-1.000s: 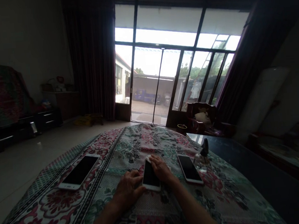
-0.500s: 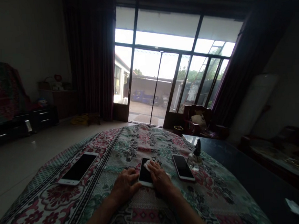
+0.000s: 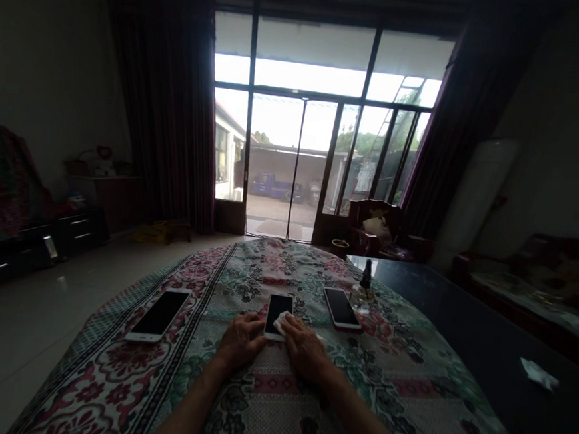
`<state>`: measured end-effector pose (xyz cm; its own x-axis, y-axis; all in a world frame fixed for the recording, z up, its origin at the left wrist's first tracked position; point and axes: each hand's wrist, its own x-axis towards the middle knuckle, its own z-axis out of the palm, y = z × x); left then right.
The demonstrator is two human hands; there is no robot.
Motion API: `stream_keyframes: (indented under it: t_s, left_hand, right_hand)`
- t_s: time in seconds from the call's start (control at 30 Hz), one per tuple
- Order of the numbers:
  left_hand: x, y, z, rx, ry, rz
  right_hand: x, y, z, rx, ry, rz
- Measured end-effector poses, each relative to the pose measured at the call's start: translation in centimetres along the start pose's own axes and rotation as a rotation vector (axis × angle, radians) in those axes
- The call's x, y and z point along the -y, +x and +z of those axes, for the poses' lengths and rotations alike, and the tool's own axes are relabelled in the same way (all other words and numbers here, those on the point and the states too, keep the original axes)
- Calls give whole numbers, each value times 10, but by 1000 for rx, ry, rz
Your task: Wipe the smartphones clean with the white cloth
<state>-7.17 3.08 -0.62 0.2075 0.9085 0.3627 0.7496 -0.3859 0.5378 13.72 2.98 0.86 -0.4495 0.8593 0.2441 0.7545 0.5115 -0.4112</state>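
White tissue (image 3: 279, 321) on middle phone (image 3: 281, 304)

Middle phone lies on tablecloth (image 3: 274, 405), between left phone (image 3: 159, 315) and right phone (image 3: 341, 308). Right hand (image 3: 304, 347): fingers together, clamped on tissue. Left hand (image 3: 240, 342): thumb and forefinger apart, at phone's left edge.

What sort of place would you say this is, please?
It is probably a living room in a home: long dark curtains hang beside glass doors facing a yard, and a wooden chair with a cushion stands near them.
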Motion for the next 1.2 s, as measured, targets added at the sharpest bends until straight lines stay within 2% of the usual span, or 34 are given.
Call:
stream_keyframes:
  t_s: [0.3,0.47,0.77,0.97,1.2]
  left_hand:
    - [1,2,1,-22,-5,-13]
    - [2,2,2,-26,-11,-21]
    - [0,1,0,0,-35,-12]
    - [0,1,-1,5,-39,-20]
    - [-2,1,-3,-4,-39,-8]
  right_hand:
    - [11,-21,2,-16,-12,12]
    - [16,-15,0,5,-41,42]
    - [27,15,1,61,-123,9]
    - [12,56,-3,90,-135,44]
    - [-4,99,-2,59,-145,70]
